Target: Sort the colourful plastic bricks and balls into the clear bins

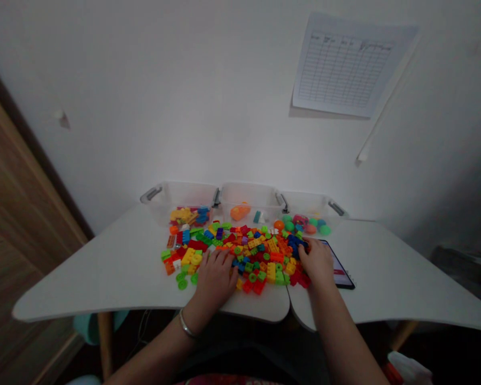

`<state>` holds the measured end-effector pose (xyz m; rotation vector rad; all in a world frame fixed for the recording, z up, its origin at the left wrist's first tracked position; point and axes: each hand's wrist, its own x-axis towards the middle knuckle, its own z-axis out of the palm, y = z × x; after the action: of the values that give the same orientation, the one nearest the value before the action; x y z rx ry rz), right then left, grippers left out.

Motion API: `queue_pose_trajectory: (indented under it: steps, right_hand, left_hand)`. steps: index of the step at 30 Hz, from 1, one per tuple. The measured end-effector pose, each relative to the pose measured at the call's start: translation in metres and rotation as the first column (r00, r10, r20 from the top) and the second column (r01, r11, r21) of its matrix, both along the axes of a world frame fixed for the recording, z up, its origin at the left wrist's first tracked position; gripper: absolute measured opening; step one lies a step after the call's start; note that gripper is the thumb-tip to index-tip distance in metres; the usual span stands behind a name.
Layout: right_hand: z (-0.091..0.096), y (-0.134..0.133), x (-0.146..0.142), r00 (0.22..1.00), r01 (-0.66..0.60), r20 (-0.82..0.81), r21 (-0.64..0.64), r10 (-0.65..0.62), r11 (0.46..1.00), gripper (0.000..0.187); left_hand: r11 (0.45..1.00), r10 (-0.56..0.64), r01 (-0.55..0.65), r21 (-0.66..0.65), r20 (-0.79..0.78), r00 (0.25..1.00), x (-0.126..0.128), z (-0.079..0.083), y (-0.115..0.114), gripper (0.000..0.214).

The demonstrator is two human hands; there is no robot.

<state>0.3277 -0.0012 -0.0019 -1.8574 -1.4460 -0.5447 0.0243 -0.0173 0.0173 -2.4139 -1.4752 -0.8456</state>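
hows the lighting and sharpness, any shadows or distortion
Head view: dim, darkest under the table; head view: blocks slightly soft, colors distinct; head view: the paper casts a faint shadow on the wall, too soft to read; head view: table ends look stretched, probably lens distortion.

Likely a home: toy bricks (a bright heap) on the white table, wooden panel left of it, paper chart above it.

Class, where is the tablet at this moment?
In the head view, the tablet lies on the white table, right of the pile of toy bricks and partly hidden by the person's right hand.
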Motion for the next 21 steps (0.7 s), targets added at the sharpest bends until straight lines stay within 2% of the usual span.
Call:
queue_pose_trajectory:
  steps: [6, 14, 17, 21]
  right_hand:
    - [-0.001, 0.004, 0.001, 0.999, -0.037, -0.018, 0.046, 0.038, 0.998, 0.022]
    - [0.005, -0.001, -0.005, 0.994, -0.009, -0.109, 0.006, 0.010, 1.000, 0.024]
    - [0.008, -0.004, -0.007, 0.988, -0.015, -0.150, 0.041, 0.021, 0.999, 0.026]
    - [0.013, -0.004, -0.010, 0.977, -0.085, -0.183, 0.137, 0.109, 0.987, 0.028]
  left_hand:
    - [1.000, 0.009, -0.009, -0.013, -0.014, 1.000, 0.000, 0.000, 0.000, 0.028]
    - [1.000, 0.009, -0.009, -0.025, -0.018, 1.000, 0.001, 0.000, -0.001, 0.029]
    - [1.000, 0.007, -0.008, -0.026, -0.022, 1.000, 0.001, 0.000, -0.001, 0.029]
    - [0.999, 0.008, -0.009, -0.039, -0.024, 1.000, 0.001, 0.000, 0.000, 0.030]
